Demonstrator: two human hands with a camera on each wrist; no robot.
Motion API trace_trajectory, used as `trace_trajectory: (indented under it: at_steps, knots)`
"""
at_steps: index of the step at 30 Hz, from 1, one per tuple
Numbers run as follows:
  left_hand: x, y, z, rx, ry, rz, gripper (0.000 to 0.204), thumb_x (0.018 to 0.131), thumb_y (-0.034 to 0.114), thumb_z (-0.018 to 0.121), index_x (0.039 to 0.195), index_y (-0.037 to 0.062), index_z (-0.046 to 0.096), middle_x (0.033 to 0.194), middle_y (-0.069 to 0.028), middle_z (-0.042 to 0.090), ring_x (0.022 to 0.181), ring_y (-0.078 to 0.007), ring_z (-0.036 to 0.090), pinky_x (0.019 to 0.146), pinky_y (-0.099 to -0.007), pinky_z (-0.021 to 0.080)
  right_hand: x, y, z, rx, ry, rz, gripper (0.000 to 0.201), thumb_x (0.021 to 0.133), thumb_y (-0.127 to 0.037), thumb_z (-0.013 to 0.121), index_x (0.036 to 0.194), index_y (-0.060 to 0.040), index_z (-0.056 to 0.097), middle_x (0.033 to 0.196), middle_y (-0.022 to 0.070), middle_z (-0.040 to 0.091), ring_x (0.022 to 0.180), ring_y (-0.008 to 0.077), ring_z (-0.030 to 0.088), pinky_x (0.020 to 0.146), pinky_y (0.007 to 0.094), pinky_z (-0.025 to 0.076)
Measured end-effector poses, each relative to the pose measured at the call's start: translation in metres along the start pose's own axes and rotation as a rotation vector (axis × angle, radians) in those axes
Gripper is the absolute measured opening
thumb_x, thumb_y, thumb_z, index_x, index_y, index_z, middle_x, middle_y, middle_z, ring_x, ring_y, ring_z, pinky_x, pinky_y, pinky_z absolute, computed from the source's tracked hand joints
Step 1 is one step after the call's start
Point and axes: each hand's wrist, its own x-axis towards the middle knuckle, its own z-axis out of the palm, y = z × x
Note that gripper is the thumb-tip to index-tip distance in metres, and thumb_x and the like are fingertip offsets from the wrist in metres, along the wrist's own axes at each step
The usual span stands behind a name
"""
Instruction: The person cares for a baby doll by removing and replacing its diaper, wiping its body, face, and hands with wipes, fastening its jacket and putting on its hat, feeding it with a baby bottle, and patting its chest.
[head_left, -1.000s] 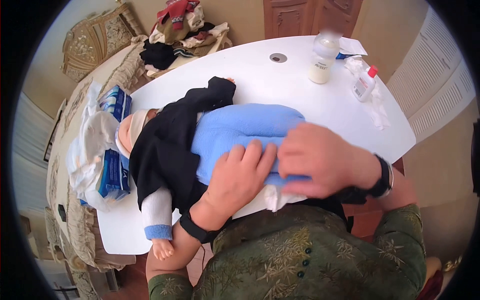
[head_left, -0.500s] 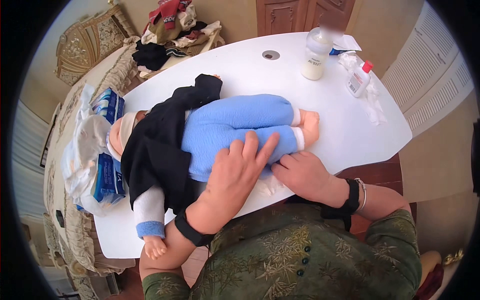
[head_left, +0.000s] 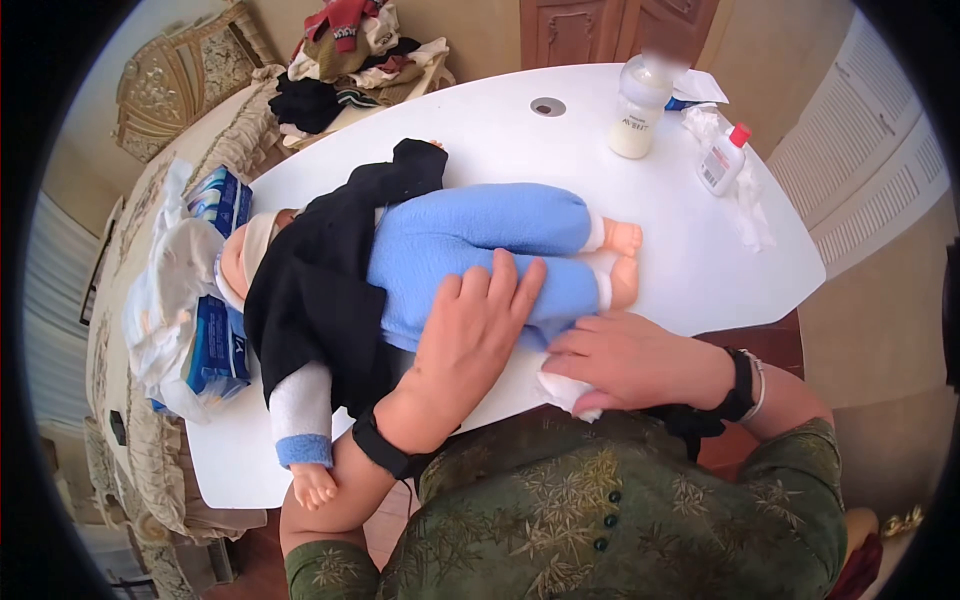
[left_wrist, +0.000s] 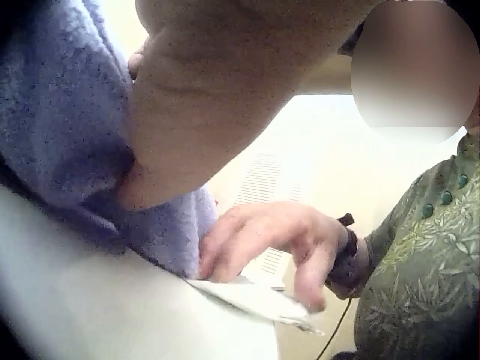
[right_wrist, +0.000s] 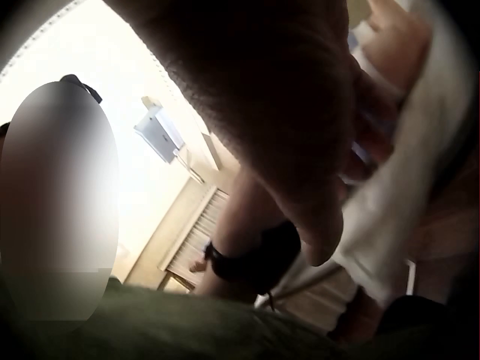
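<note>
A baby doll in blue fleece trousers [head_left: 480,220] and a black top [head_left: 320,270] lies on its back across the white table [head_left: 720,290]. Its bare feet [head_left: 622,280] point right. My left hand [head_left: 465,330] rests on the nearer trouser leg, fingers extended. Beside that leg, at the table's near edge, my right hand [head_left: 630,360] is over a crumpled white tissue [head_left: 563,388]. Its fingers touch the tissue, and the thumb stands apart from them in the left wrist view, above the tissue [left_wrist: 259,300].
Blue packs [head_left: 218,345] and a white cloth [head_left: 180,270] lie by the doll's head. A milk bottle [head_left: 635,115], a red-capped bottle [head_left: 722,165] and crumpled tissues [head_left: 750,205] stand or lie at the far right. Clothes [head_left: 340,70] are heaped beyond the table.
My right hand has moved from the trouser cuff down to the tissue, which now bulges up beneath it. Both feet show below the cuffs. My left hand stays on the leg.
</note>
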Motion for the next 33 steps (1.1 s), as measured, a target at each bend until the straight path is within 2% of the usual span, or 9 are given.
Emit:
trace_trajectory:
  at_steps: [3, 5, 9, 11, 13, 15, 20, 27, 33]
  knots:
    - [0.000, 0.000, 0.002, -0.030, 0.032, 0.000, 0.058, 0.074, 0.011, 0.055, 0.132, 0.0092, 0.049, 0.108, -0.0089, 0.052, 0.076, -0.0183, 0.047, 0.065, -0.0299, 0.037, -0.005, 0.007, 0.019, 0.018, 0.069, -0.009, 0.030, 0.083, -0.027, 0.064, 0.106, -0.0088, 0.058, 0.097, 0.0094, 0.056, 0.087, 0.0282, 0.058, 0.079, 0.0399, 0.046]
    - [0.000, 0.003, -0.001, 0.079, -0.023, 0.008, 0.055, 0.075, 0.012, 0.054, 0.130, 0.0065, 0.050, 0.107, -0.0093, 0.053, 0.078, -0.0188, 0.048, 0.067, -0.0311, 0.037, -0.015, 0.009, 0.024, 0.136, -0.089, 0.122, 0.029, 0.080, -0.024, 0.067, 0.104, -0.0100, 0.059, 0.094, 0.0091, 0.056, 0.086, 0.0272, 0.058, 0.077, 0.0379, 0.047]
    - [0.012, 0.010, -0.003, 0.095, -0.029, 0.027, 0.052, 0.077, 0.013, 0.052, 0.128, 0.0037, 0.050, 0.105, -0.0093, 0.053, 0.081, -0.0194, 0.048, 0.071, -0.0322, 0.037, -0.024, 0.010, -0.005, 0.138, -0.207, 0.067, 0.022, 0.083, -0.019, 0.066, 0.103, -0.0093, 0.062, 0.091, 0.0069, 0.058, 0.080, 0.0243, 0.058, 0.071, 0.0346, 0.048]
    - [0.017, 0.013, 0.011, 0.192, 0.189, 0.082, 0.049, 0.075, 0.014, 0.053, 0.123, 0.0019, 0.051, 0.101, -0.0093, 0.054, 0.089, -0.0212, 0.049, 0.079, -0.0333, 0.037, -0.023, 0.009, -0.045, 0.363, 0.071, 0.099, 0.015, 0.083, -0.010, 0.065, 0.098, -0.0069, 0.063, 0.085, 0.0061, 0.058, 0.075, 0.0212, 0.057, 0.068, 0.0320, 0.047]
    - [0.021, 0.019, 0.021, 0.121, 0.122, 0.054, 0.048, 0.073, 0.014, 0.056, 0.119, 0.0031, 0.053, 0.101, -0.0095, 0.054, 0.094, -0.0232, 0.050, 0.082, -0.0342, 0.038, -0.015, 0.016, -0.070, 0.432, 0.389, 0.288, 0.011, 0.084, -0.012, 0.065, 0.092, -0.0047, 0.065, 0.080, 0.0041, 0.058, 0.071, 0.0136, 0.055, 0.065, 0.0285, 0.045]
    - [0.025, 0.018, 0.020, 0.056, 0.065, 0.032, 0.046, 0.071, 0.013, 0.059, 0.116, 0.0043, 0.054, 0.101, -0.0098, 0.055, 0.099, -0.0253, 0.051, 0.085, -0.0351, 0.038, 0.008, 0.039, -0.080, 0.465, 0.500, 0.423, 0.016, 0.085, -0.013, 0.066, 0.097, -0.0027, 0.065, 0.080, 0.0022, 0.060, 0.070, 0.0085, 0.055, 0.065, 0.0252, 0.046]
    - [0.015, -0.005, -0.003, -0.591, 0.328, 0.005, 0.049, 0.060, 0.014, 0.071, 0.107, 0.0083, 0.056, 0.105, -0.0100, 0.056, 0.102, -0.0315, 0.052, 0.087, -0.0404, 0.038, 0.068, 0.085, -0.069, 0.626, 0.426, 0.247, 0.020, 0.085, -0.016, 0.065, 0.100, -0.0012, 0.065, 0.082, 0.0046, 0.064, 0.075, 0.0100, 0.058, 0.069, 0.0256, 0.047]
    - [-0.014, -0.017, 0.005, -0.707, 0.466, 0.179, 0.042, 0.061, 0.016, 0.072, 0.099, 0.0091, 0.057, 0.103, -0.0076, 0.057, 0.097, -0.0271, 0.054, 0.083, -0.0407, 0.039, 0.086, 0.050, -0.093, 0.490, 0.074, 0.145, 0.021, 0.085, -0.018, 0.064, 0.099, -0.0017, 0.066, 0.086, 0.0075, 0.067, 0.078, 0.0127, 0.060, 0.073, 0.0268, 0.048]
    - [-0.020, -0.025, 0.002, -0.885, 0.636, 0.084, 0.039, 0.066, 0.019, 0.075, 0.096, 0.0103, 0.054, 0.102, -0.0100, 0.059, 0.092, -0.0301, 0.058, 0.081, -0.0417, 0.042, 0.091, 0.063, -0.071, 0.528, 0.263, 0.208, 0.023, 0.084, -0.023, 0.063, 0.094, -0.0028, 0.066, 0.083, 0.0106, 0.067, 0.075, 0.0192, 0.063, 0.069, 0.0308, 0.049]
